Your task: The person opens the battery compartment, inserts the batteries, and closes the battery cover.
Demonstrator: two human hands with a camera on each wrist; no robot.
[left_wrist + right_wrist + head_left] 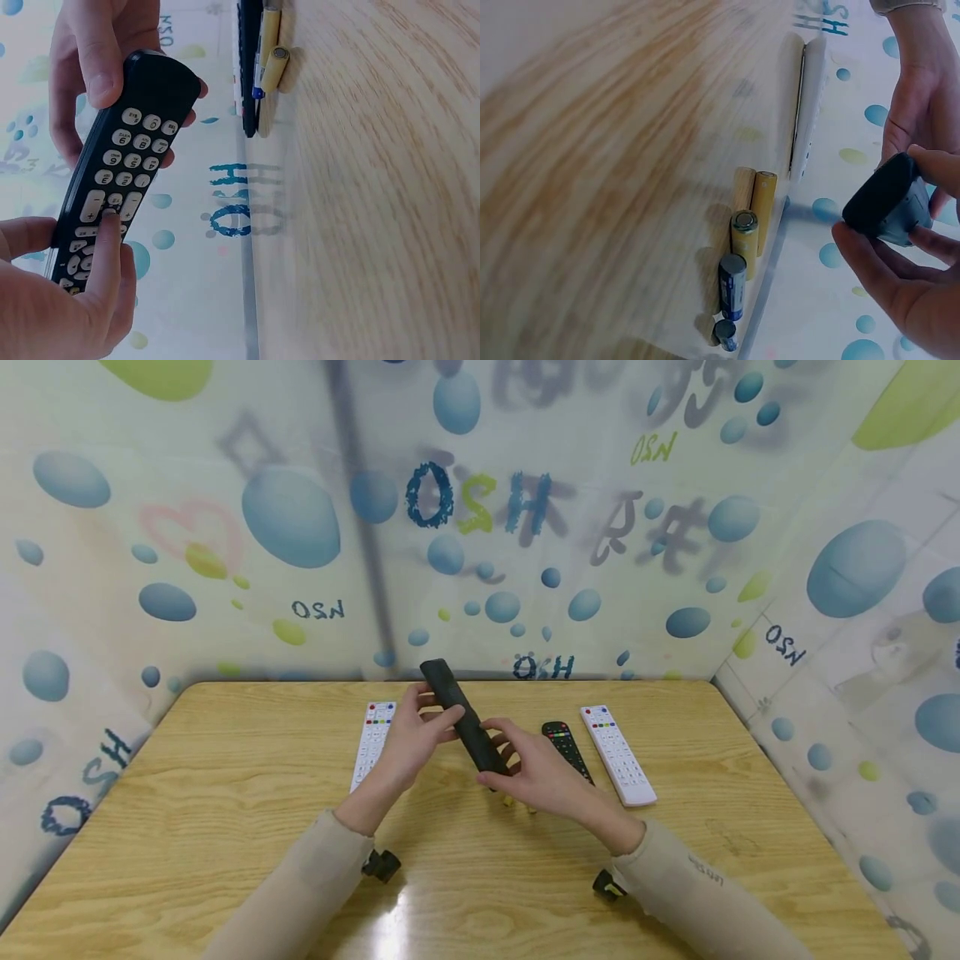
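A black remote control (463,717) is held up off the wooden table, slanting in the head view from upper left to lower right. My left hand (408,739) grips its far part, thumb on the plain side. In the left wrist view a finger (107,251) of that hand lies over the pale buttons. Its near end is pinched by my right hand (543,772) between thumb and fingers. The left wrist view shows the remote's keypad side; the right wrist view looks at its end (881,199).
A white remote (371,745) lies left of the hands, another white remote (618,756) on the right. Beside that one is a second black remote (567,746), partly hidden by my right hand. Several small batteries, gold (745,244) and blue (733,287), lie on the table (247,760). A patterned curtain (637,543) hangs behind.
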